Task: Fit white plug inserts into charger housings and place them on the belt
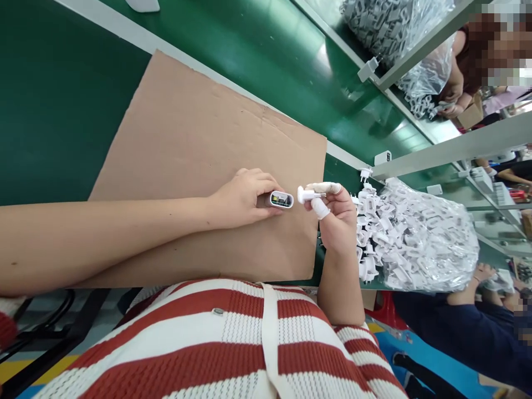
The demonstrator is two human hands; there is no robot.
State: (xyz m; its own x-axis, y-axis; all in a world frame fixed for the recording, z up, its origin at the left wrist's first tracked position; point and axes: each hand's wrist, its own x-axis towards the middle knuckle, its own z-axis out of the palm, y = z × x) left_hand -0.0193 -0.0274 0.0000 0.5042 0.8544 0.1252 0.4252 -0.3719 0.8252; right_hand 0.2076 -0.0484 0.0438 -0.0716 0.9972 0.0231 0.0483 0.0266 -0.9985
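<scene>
My left hand point(248, 197) is closed round a white charger housing point(281, 199), whose open end faces right and shows electronic parts inside. Just right of that opening, my right hand point(332, 208) pinches a white plug cap point(307, 194) with metal pins between thumb and forefinger. White wrappings cover those two fingertips. A small gap separates the cap from the housing. Both hands are above a brown cardboard sheet point(199, 133).
A heap of white plug caps point(368, 221) spills from a clear plastic bag point(436, 244) on the right. Green benches point(249, 50) and a metal rail point(457, 141) run behind. Co-workers sit at the right; one person's arm point(471, 285) is beside the bag.
</scene>
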